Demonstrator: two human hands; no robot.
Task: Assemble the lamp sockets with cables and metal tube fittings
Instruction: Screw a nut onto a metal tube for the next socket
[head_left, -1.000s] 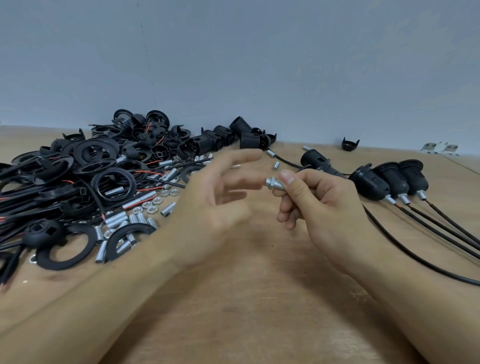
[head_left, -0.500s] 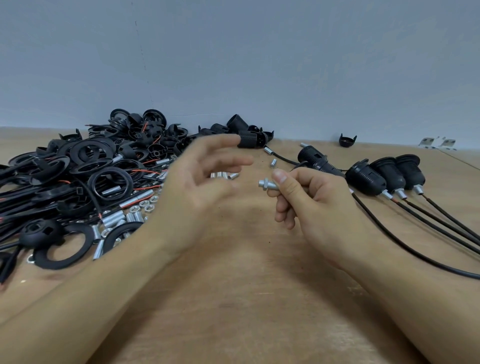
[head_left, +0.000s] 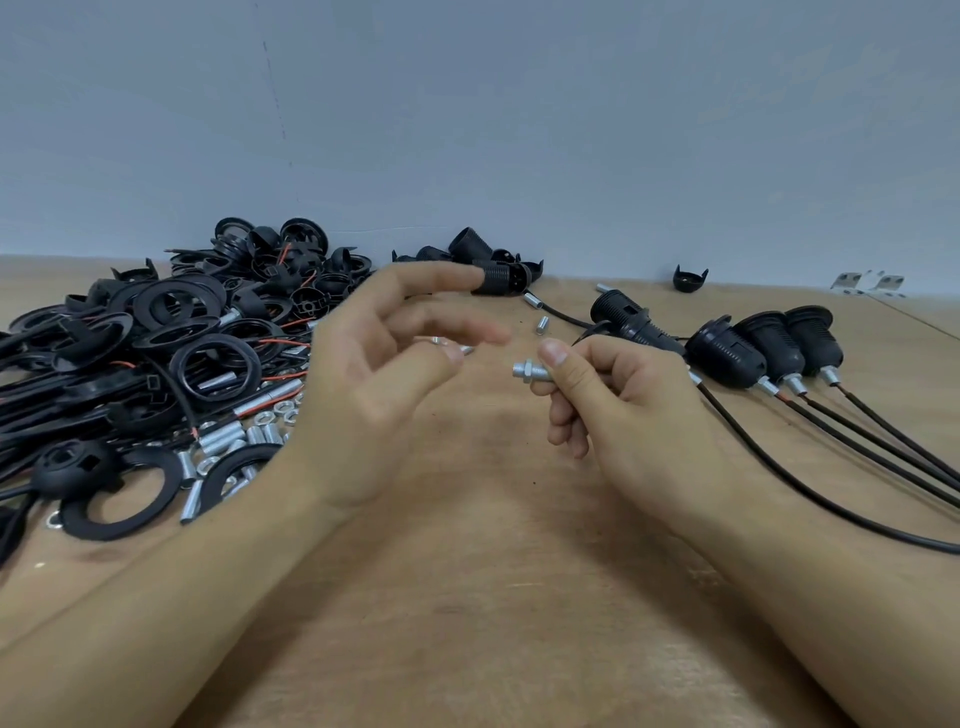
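One threaded metal tube fitting (head_left: 530, 372) is in play, pinched between thumb and curled fingers of the right hand (head_left: 618, 410), held above the table (head_left: 493, 597) near centre. A nut sits on its exposed left end; the rest is hidden inside the grip.

Left hand (head_left: 374, 395) hovers just left of it, fingers loosely spread, holding nothing, not touching the fitting.

Handling, as I judge it:
- Fitting: light, rigid, bright plated steel. Threads give bite, but it's small and round, so it will roll if dropped. Hold the bare tube end, leave nut and threads free to spin.
- Nut: tiny, easy to cross-thread or fumble; fingertip work.
- Finished sockets (head_left: 727, 353) at right: ribbed black plastic, stiff, light, probably brittle at the thin skirts. Grip the body, not the cable.
- Cables (head_left: 857, 457): black sheath, flexible, smooth; they'll drag the sockets if tugged.

Four sockets with cable and fitting lie in a row at right, so the batch looks only started.

Parts pile (head_left: 156, 364) at left: black rings, domed caps, socket shells, red-wire leads, all tangled. Loose silver tubes and nuts (head_left: 234, 436) lie at its near edge; a few more tubes (head_left: 541, 325) lie beyond the hands. Wood-grain top, matte, plain grey wall behind.
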